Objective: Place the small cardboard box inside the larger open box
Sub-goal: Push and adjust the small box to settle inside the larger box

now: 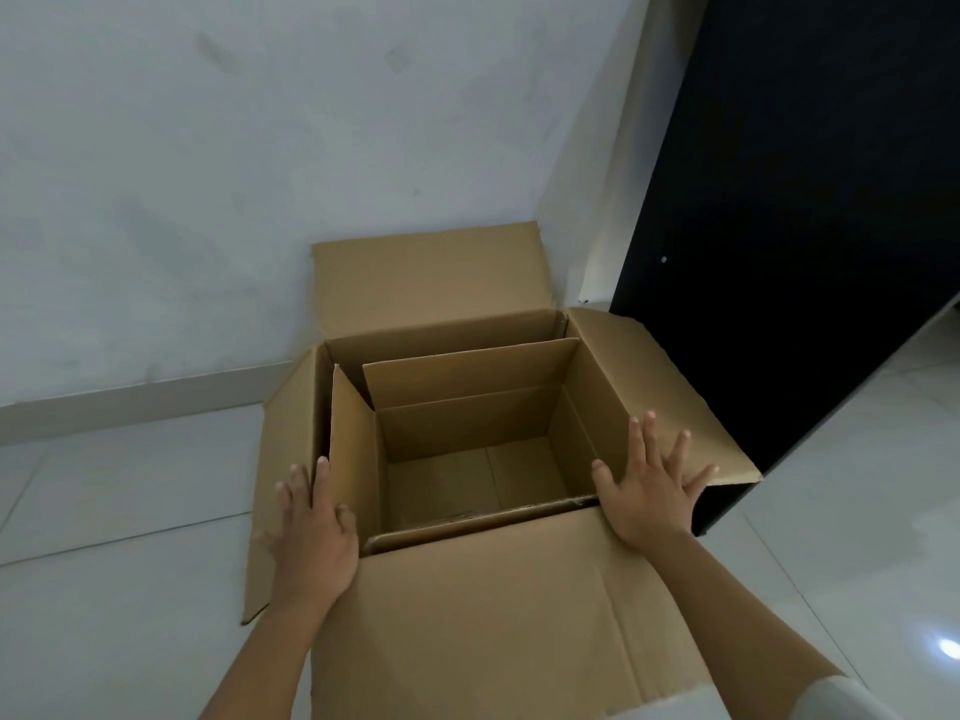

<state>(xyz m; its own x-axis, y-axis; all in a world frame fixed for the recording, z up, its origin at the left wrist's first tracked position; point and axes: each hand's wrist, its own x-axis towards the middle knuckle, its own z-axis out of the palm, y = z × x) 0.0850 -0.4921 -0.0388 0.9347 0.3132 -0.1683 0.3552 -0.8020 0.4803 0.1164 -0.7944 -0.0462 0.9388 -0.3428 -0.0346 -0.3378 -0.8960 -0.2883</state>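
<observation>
The larger open box (pixel 431 283) stands on the floor with its four flaps spread outward. Inside it sits the small cardboard box (pixel 467 402), open at the top, with nothing visible in it; its flaps stand upright within the big box's walls. My left hand (pixel 311 532) hovers with fingers spread over the left side, near the small box's left flap and the big box's left flap. My right hand (pixel 649 485) lies flat with fingers spread on the big box's right flap, beside the small box's near right corner. Neither hand grips anything.
A white wall (pixel 208 174) with a pale baseboard (pixel 130 402) rises just behind the boxes. A tall black cabinet (pixel 805 226) stands close on the right, touching the right flap. White tiled floor (pixel 104 511) extends to the left and right of the boxes.
</observation>
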